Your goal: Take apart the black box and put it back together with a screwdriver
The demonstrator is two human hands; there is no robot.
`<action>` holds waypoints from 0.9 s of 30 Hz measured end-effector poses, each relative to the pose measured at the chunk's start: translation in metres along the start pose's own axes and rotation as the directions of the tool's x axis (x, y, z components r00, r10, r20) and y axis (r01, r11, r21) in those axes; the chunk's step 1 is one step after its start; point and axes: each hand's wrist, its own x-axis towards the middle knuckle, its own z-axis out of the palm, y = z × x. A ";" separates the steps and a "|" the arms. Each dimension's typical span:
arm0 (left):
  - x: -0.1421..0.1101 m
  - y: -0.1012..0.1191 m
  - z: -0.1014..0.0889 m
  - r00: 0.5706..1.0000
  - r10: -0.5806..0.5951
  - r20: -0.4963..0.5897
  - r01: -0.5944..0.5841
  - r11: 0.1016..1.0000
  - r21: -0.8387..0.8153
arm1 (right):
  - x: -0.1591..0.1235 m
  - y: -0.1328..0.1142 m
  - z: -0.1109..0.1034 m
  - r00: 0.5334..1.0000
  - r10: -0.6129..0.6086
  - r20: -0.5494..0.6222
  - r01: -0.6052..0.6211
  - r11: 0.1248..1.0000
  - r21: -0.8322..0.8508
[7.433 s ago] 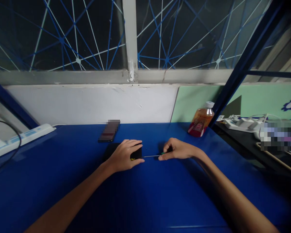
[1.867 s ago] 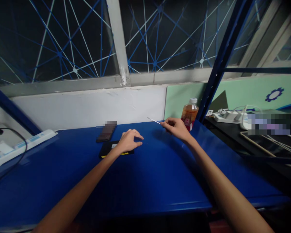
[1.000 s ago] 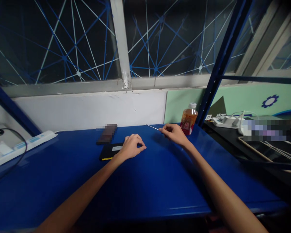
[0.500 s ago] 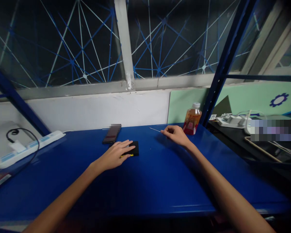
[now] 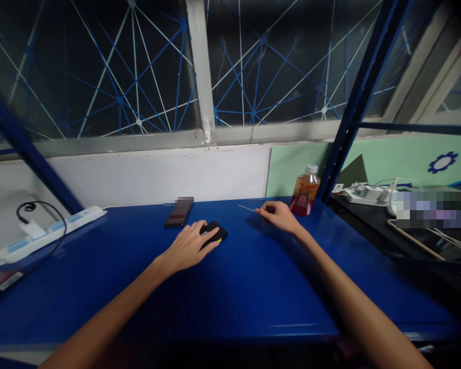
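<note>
My left hand [image 5: 194, 244] grips a small flat black case [image 5: 216, 230] with a yellow patch on its near side. The fingers lie across its top and the thumb runs along the near edge; much of it is hidden under the hand. In my right hand [image 5: 278, 215] a thin metal rod [image 5: 246, 207] is pinched, its slim end pointing left above the blue table [image 5: 253, 287]. Its other end is covered by my fingers, so its kind does not show. Just behind the left hand lies a dark phone [image 5: 179, 212].
A bottle of amber drink [image 5: 306, 190] stands behind my right hand. On the left lies a white power strip [image 5: 54, 233] with a black cable. Blue rack posts [image 5: 363, 87] rise at both sides. Chargers and cables [image 5: 372, 192] lie on a black surface at right.
The black case has turned and shifted slightly right under my left hand, which moved with it. My right hand holds the rod in nearly the same place.
</note>
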 end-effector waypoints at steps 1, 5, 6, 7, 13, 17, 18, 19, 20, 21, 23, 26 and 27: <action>0.000 0.003 -0.002 1.000 -0.019 0.004 0.019 1.000 -0.010 | 0.000 0.000 0.000 1.000 0.000 0.001 0.000 1.000 -0.001; -0.002 0.007 -0.008 0.994 -0.103 0.034 0.105 0.994 -0.038 | 0.000 0.002 0.001 1.000 -0.001 0.008 0.001 1.000 -0.004; -0.003 0.006 -0.008 0.992 -0.115 0.049 0.117 0.992 -0.051 | 0.000 0.002 0.001 1.000 -0.003 0.009 0.003 1.000 -0.003; -0.005 0.006 -0.008 0.990 -0.124 0.065 0.128 0.989 -0.067 | 0.001 0.002 0.001 1.000 -0.006 0.007 0.006 1.000 -0.002; -0.009 0.012 -0.004 0.991 -0.131 0.004 0.131 0.991 0.001 | 0.001 0.004 0.002 1.000 -0.020 0.000 0.020 1.000 -0.016; -0.003 0.013 -0.004 0.992 0.109 -0.058 -0.100 0.986 0.137 | 0.001 0.005 0.004 1.000 -0.008 0.004 0.008 0.999 -0.036; -0.002 0.011 -0.003 0.988 0.152 -0.025 -0.148 0.981 0.123 | 0.001 0.006 0.005 1.000 -0.004 0.005 0.004 0.999 -0.039; 0.000 0.009 -0.001 0.985 0.171 0.005 -0.171 0.980 0.100 | 0.001 0.006 0.005 1.000 0.000 0.006 0.001 0.999 -0.039; 0.000 0.006 0.000 0.985 0.169 0.024 -0.171 0.982 0.078 | 0.001 0.007 0.005 1.000 0.002 0.006 -0.002 0.999 -0.039; 0.001 0.005 0.002 0.988 0.154 0.032 -0.156 0.986 0.060 | 0.001 0.007 0.005 1.000 0.005 0.007 -0.005 0.999 -0.038; 0.001 0.003 0.006 0.994 0.107 0.022 -0.108 0.993 0.049 | 0.001 0.008 0.006 1.000 0.014 0.012 -0.014 0.999 -0.039; 0.001 0.004 0.007 0.999 0.042 -0.012 -0.041 0.994 0.098 | 0.001 0.009 0.007 0.999 0.028 0.019 -0.027 0.999 -0.046; 0.001 0.004 0.007 0.999 0.031 -0.019 -0.028 0.991 0.133 | 0.001 0.010 0.007 0.999 0.031 0.019 -0.030 0.998 -0.048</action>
